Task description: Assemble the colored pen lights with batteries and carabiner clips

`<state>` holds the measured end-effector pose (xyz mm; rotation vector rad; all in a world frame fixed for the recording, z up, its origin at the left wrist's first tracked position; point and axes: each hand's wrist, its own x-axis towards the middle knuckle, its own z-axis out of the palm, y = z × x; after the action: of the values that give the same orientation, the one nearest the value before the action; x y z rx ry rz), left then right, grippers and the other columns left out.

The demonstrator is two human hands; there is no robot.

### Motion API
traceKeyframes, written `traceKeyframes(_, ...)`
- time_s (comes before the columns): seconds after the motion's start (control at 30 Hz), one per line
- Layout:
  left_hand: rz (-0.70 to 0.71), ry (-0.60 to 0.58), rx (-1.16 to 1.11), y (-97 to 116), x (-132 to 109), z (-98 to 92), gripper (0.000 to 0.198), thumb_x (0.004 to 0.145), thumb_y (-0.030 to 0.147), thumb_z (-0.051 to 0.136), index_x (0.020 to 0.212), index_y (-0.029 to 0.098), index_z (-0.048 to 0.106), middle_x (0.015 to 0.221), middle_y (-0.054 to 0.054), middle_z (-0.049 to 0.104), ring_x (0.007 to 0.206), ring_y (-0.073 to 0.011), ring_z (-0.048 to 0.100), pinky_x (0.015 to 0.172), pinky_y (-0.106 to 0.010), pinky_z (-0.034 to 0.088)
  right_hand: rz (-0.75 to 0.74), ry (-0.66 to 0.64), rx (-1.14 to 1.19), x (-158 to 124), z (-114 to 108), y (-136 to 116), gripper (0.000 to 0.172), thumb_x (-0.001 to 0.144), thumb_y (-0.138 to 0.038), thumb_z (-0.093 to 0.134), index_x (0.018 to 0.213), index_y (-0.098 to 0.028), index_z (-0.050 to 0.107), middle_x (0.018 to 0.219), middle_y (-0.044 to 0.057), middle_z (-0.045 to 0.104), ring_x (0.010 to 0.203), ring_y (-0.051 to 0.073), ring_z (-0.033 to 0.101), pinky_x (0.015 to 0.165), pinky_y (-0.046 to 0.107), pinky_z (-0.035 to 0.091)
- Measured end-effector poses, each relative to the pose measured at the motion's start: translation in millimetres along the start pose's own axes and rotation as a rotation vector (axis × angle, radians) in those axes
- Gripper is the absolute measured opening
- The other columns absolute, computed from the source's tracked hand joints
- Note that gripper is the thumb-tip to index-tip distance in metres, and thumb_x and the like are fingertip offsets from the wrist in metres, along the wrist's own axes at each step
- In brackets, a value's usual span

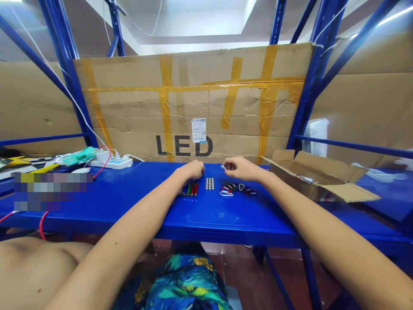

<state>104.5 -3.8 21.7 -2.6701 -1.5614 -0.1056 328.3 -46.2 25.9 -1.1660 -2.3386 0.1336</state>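
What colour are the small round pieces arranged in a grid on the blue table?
The small round pieces are shiny silver; the head view shows them best.

The capital letters "LED" stand in large black print on the cardboard panel behind the bench, low and just left of centre in the frame. Right above the last letter, a white label is stuck to the same cardboard, its bottom edge reaching over the top of the D. The label carries lines of dark print and a barcode, with a small blue patch at its lower right corner; its print is too small to read.
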Motion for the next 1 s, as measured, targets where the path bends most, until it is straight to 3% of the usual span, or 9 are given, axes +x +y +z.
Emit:
traceKeyframes(0.2,0.033,0.046,-0.144,-55,8,6.9,0.037,0.074,0.003,0.052,0.097,0.019,0.076,0.102,-0.007,0.074,0.095,-0.0191,0.068,0.084,-0.024,0.050,0.021,-0.010,0.007,-2,0,-6,0.015,0.072,-0.021,0.057,0.085,-0.016,0.063,0.073,0.003,0.063,0.066,0.016,0.055,0.062,0.028,0.041)
traceKeyframes(0.3,0.051,0.146,-0.163,-68,11,13.3,0.033,0.079,0.009,0.053,0.102,0.018,0.075,0.108,-0.007,0.073,0.101,-0.0193,0.066,0.088,-0.025,0.049,0.025,-0.014,0.008,-3,0,-10,0.015,0.072,-0.020,0.057,0.085,-0.016,0.064,0.072,0.003,0.063,0.065,0.016,0.054,0.061,0.028,0.041)
traceKeyframes(0.5,0.088,0.126,-0.132,-59,17,21.4,0.026,0.081,0.026,0.062,0.103,0.020,0.075,0.106,-0.006,0.074,0.101,-0.0210,0.066,0.090,-0.026,0.048,0.022,-0.023,-0.017,-3,1,-13,0.016,0.074,-0.019,0.057,0.088,-0.015,0.064,0.072,0.002,0.062,0.065,0.015,0.054,0.061,0.026,0.040)
traceKeyframes(0.7,0.074,0.098,-0.176,-55,20,19.6,0.020,0.075,0.014,0.064,0.090,0.018,0.077,0.094,-0.006,0.076,0.091,-0.0182,0.068,0.083,-0.023,0.049,0.019,-0.029,-0.019,-4,1,-14,0.017,0.074,-0.020,0.057,0.088,-0.015,0.065,0.072,0.002,0.063,0.065,0.015,0.054,0.061,0.026,0.040)
traceKeyframes(1.0,0.003,0.043,-0.250,-63,-8,5.6,0.018,0.071,0.014,0.067,0.086,0.019,0.076,0.093,-0.005,0.076,0.088,-0.0177,0.068,0.076,-0.022,0.050,0.006,-0.016,0.024,-6,2,-15,0.016,0.074,-0.021,0.057,0.088,-0.016,0.065,0.071,0.003,0.063,0.065,0.015,0.055,0.061,0.028,0.041)
